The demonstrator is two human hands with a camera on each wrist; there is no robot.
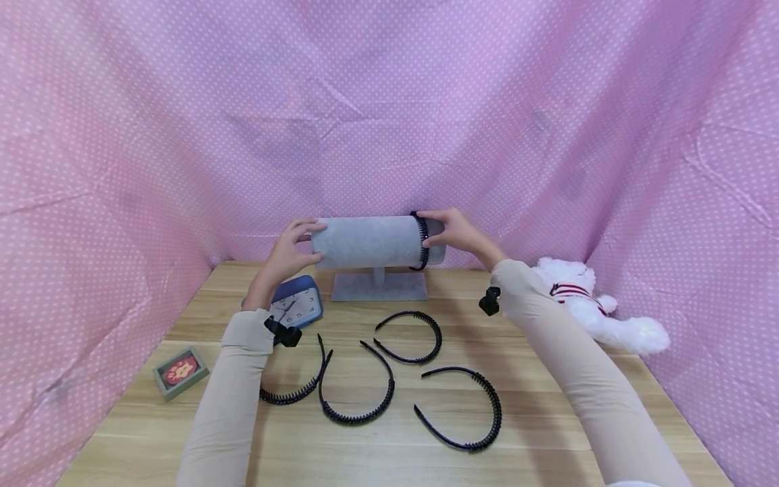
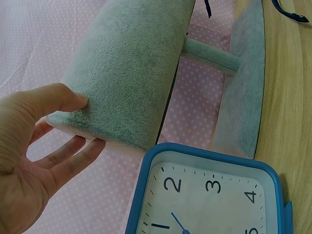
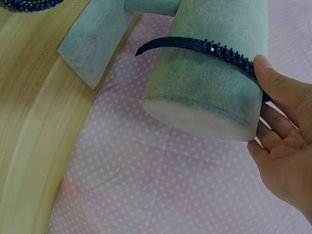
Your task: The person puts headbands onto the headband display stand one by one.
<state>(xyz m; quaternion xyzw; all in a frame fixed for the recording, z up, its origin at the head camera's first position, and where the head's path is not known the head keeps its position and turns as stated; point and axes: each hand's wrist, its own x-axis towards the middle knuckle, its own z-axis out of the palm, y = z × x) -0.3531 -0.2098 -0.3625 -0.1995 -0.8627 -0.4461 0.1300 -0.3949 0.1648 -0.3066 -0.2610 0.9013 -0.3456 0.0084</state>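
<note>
A grey plush headband display stand (image 1: 365, 242), a padded roll on a post and flat base, stands at the back of the table. At the roll's left end my left hand (image 1: 282, 256) grips it, thumb on one side and fingers around the end edge, as the left wrist view shows. A black toothed headband (image 1: 424, 251) sits around the roll near its right end. My right hand (image 1: 460, 233) holds this headband, the thumb (image 3: 273, 80) on its toothed band and the other fingers partly hidden behind the roll.
Several more black headbands (image 1: 496, 412) lie on the wooden table (image 1: 341, 456). A blue square clock (image 1: 301, 304) stands by my left wrist, with a small paw-print frame (image 1: 181, 372) farther left. A white plush toy (image 1: 566, 277) lies at the right, partly behind my right arm.
</note>
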